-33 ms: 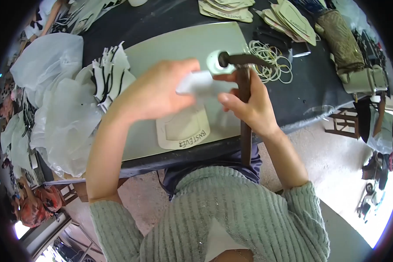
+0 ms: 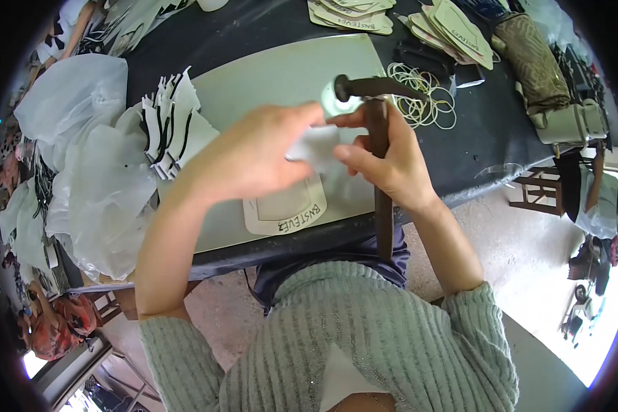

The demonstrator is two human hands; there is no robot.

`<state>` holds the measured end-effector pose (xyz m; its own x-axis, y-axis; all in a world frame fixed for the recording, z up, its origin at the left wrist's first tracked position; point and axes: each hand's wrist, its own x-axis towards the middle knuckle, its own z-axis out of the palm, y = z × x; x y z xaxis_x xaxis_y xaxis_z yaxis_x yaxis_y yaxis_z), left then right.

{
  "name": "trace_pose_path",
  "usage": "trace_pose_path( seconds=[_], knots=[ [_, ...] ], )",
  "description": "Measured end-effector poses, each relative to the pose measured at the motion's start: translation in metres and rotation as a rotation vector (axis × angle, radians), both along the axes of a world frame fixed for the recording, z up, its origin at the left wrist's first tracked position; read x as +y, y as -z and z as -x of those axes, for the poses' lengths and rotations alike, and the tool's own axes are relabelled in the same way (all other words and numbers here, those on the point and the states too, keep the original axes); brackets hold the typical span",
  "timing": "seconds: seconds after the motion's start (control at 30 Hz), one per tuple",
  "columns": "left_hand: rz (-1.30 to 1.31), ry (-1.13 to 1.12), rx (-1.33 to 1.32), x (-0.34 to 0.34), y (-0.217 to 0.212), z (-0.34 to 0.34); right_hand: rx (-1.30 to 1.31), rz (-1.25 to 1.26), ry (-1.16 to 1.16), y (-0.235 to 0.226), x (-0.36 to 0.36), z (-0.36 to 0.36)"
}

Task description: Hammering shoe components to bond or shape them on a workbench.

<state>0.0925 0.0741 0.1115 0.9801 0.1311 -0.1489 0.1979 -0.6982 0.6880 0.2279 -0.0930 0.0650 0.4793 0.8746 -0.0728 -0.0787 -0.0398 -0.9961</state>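
Note:
My left hand is closed on a small white piece of sheet material, held above the work board. Its fingers partly cover the piece. My right hand grips a dark hammer, its head pointing away from me and its handle hanging down past the board's near edge. The right thumb and forefinger reach to the right edge of the white piece; whether they pinch it I cannot tell. Under my hands lies a cream shaped template with handwriting. Just beyond the piece stands a small round white-green container, partly hidden by the hammer.
The pale board rests on a black-covered table. Black-edged white pieces and plastic bags are at the left. Rubber bands lie right of the hammer, with template stacks farther back and a rolled cloth at the far right.
The white piece and my left hand have moved slightly nearer to me and to the right. The hammer stays in my right hand. The whole view has shifted a little.

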Motion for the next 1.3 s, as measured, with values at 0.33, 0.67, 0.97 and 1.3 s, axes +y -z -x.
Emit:
trace_pose_path(
  seconds=[0.33,0.67,0.97,1.3],
  knots=[
    [0.500,-0.558,-0.452,-0.030,0.051,0.030,0.335,0.038,0.073,0.009,0.004,0.030],
    [0.569,-0.406,-0.032,-0.017,0.052,0.063,0.079,0.265,-0.193,0.022,-0.018,0.033],
    [0.231,-0.454,0.018,-0.032,0.049,0.058,0.059,0.283,-0.204,0.023,-0.018,0.033],
    [0.336,-0.453,0.037,-0.029,0.050,0.057,0.016,0.289,-0.211,0.021,-0.017,0.034]
  ],
)
